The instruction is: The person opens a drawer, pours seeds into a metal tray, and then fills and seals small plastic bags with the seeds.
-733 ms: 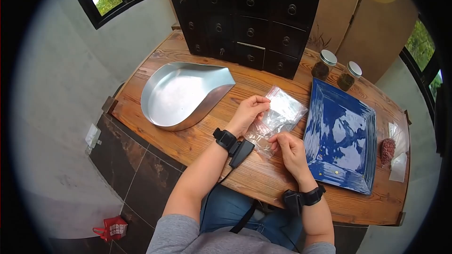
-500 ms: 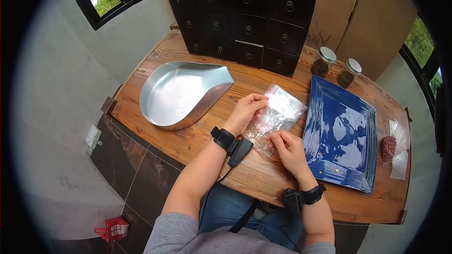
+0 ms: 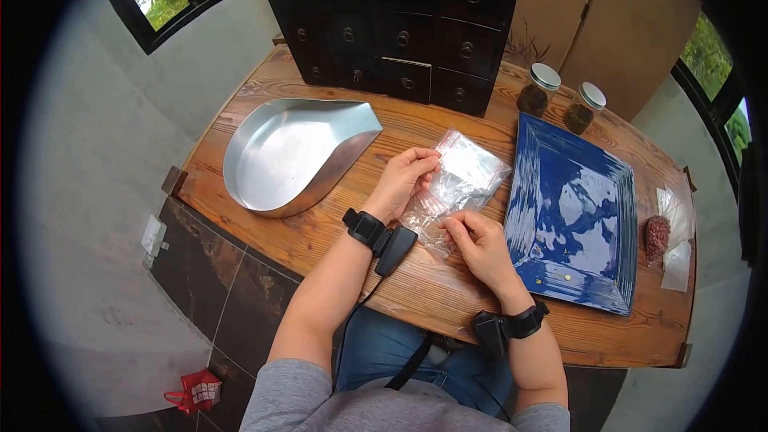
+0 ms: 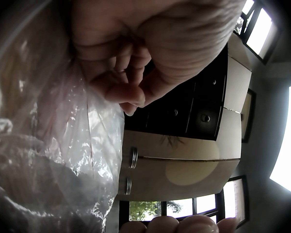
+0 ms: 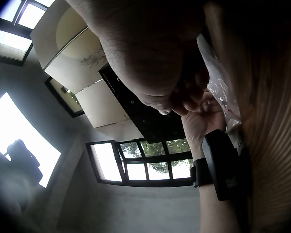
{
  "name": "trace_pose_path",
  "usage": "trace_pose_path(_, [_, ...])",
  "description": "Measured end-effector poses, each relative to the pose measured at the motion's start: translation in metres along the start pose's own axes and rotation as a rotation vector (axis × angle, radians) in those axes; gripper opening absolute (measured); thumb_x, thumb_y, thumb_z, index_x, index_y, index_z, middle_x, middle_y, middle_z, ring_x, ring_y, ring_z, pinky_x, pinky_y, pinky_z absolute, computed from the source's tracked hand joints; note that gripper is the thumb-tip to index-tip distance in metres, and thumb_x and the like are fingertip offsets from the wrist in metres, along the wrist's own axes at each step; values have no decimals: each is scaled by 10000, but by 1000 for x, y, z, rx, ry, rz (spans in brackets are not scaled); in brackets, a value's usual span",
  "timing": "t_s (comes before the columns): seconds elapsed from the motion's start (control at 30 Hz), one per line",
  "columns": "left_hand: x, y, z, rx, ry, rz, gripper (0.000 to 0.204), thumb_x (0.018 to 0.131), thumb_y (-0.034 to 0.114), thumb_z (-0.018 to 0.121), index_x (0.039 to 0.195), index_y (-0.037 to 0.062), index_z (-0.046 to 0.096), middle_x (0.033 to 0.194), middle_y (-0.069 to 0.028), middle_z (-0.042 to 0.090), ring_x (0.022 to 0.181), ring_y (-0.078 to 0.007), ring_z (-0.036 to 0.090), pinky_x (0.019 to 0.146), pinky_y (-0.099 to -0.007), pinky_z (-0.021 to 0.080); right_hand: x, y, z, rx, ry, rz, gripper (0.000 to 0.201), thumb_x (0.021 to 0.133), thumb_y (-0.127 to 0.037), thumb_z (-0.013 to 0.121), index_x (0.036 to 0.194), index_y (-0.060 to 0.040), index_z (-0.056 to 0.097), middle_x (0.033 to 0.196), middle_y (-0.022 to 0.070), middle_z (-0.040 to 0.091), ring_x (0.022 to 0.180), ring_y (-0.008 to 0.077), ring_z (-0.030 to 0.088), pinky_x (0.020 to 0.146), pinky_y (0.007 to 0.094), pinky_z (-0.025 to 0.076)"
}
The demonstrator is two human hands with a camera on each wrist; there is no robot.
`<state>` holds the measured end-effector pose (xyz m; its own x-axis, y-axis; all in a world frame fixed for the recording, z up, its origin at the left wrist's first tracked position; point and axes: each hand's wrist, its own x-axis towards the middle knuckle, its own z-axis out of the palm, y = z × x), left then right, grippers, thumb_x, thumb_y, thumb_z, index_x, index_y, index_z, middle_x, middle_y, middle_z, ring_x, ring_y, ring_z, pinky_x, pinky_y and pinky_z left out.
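Note:
Between the hands is a clear plastic zip bag (image 3: pixel 426 220), crinkled and shiny, lying over the near end of a stack of zip bags (image 3: pixel 478 166) with reddish seal strips. My left hand (image 3: pixel 400 182) pinches the bag's left side between thumb and fingers. At its near right edge, my right hand (image 3: pixel 482 250) pinches the plastic with thumb and forefinger. The left wrist view shows the bag (image 4: pixel 53 150) filling the left side, beside the curled fingers of the left hand (image 4: pixel 160 39). In the right wrist view, the right hand (image 5: pixel 140 58) hides its own fingertips.
A metal scoop tray (image 3: pixel 296 160) stands left, a blue rectangular platter (image 3: pixel 524 216) right. Behind are a dark drawer cabinet (image 3: pixel 392 24) and two lidded jars (image 3: pixel 534 96) (image 3: pixel 580 116). A bag of reddish bits (image 3: pixel 658 238) lies far right near the wooden table's (image 3: pixel 320 240) edge.
The head view has shifted, so the whole scene sits further left and higher. Both hands keep their hold on the bag with little movement.

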<state>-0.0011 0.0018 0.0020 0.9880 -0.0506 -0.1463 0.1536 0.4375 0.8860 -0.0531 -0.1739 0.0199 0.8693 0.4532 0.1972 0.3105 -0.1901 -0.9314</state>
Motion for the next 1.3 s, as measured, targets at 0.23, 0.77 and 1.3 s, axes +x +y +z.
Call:
trace_pose_path(0.23, [0,0,1,19,6,-9,138,858,96,539,969,14,546,767,0,562,604,-13,475,537,-130,417,0,2,0,-18,15,-4,138,842,-126,542,838,-4,606,710,109,600,619,191,565,575,277,434])
trace_pose_path(0.77, [0,2,1,27,-7,-23,154,857,91,538,987,9,538,773,2,558,621,-19,487,547,-132,427,0,4,1,-9,11,-31,141,832,-144,555,840,-11,602,701,113,587,578,199,539,539,291,414])
trace_pose_path(1.3, [2,-2,-4,17,108,59,183,855,58,520,1026,-9,527,928,-56,570,809,-99,567,720,-185,486,0,5,0,-54,33,-88,154,833,-163,554,842,-13,588,698,127,568,580,233,520,542,318,404])
